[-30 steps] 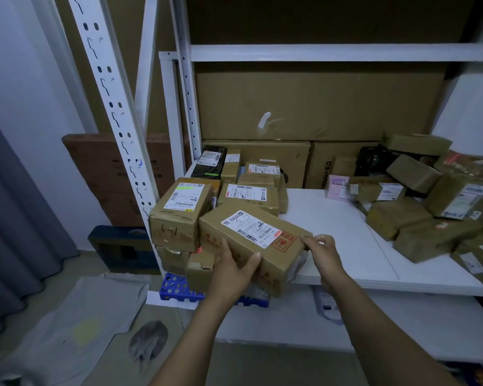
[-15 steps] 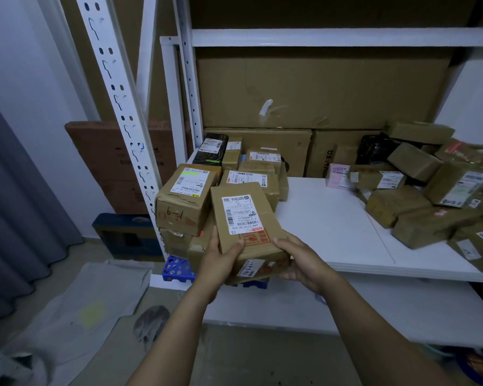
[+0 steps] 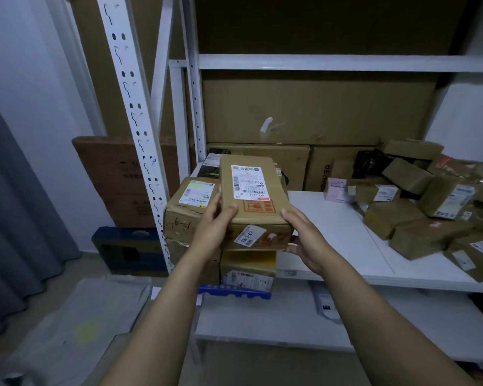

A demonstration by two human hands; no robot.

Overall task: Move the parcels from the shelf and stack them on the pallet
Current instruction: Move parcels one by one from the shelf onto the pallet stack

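Note:
A long brown cardboard parcel (image 3: 253, 196) with a white shipping label on top lies lengthwise between my hands. My left hand (image 3: 214, 228) grips its near left corner, thumb on top. My right hand (image 3: 304, 236) holds the near right corner from the side and below. The parcel sits over a stack of parcels (image 3: 187, 210) that stands on a blue pallet (image 3: 234, 291) at the left end of the white shelf (image 3: 343, 246). Many more brown parcels (image 3: 418, 215) lie on the shelf at the right.
A white perforated upright (image 3: 134, 115) stands just left of the stack. Large flat cardboard sheets (image 3: 313, 112) line the back. A lower shelf board (image 3: 262, 316) runs below, and a grey cloth (image 3: 76, 324) lies on the floor at left beside a grey curtain (image 3: 14, 218).
The parcel has been turned from crosswise to lengthwise and carried up and forward over the stack on the pallet. Both hands keep their hold on its near end.

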